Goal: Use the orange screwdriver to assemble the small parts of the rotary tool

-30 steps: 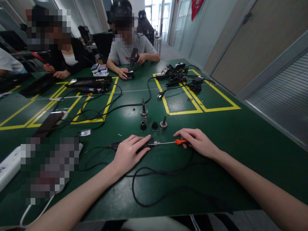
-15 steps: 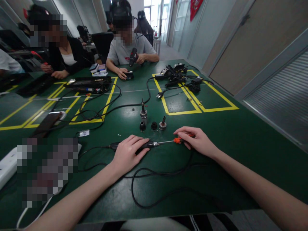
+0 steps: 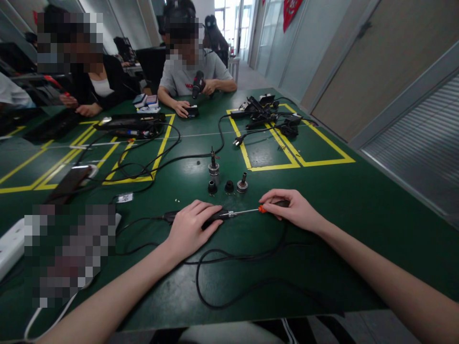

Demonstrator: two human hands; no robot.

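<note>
My left hand (image 3: 195,227) lies over a black corded tool handle (image 3: 172,217) and grips it against the table. At its front end a shiny metal collar (image 3: 230,214) points right. My right hand (image 3: 292,210) is closed round the orange and black handle of a screwdriver (image 3: 262,209). Its thin shaft runs left to the collar; whether the tip sits inside cannot be made out. Beyond the hands stand a tall metal part with a spindle (image 3: 214,167), a short metal part with a stem (image 3: 243,184), and two small black caps, one of them a black cap (image 3: 229,186).
A black cable (image 3: 201,282) loops over the green table in front of me. White power strips (image 3: 10,243) lie at the left. Yellow tape frames (image 3: 274,168) hold tangled black cords and tools. Across the table, a co-worker holds a power drill (image 3: 198,85).
The fingers of my right hand have shifted round the screwdriver handle, now covering more of its orange part. My left hand and the corded tool stay in place.
</note>
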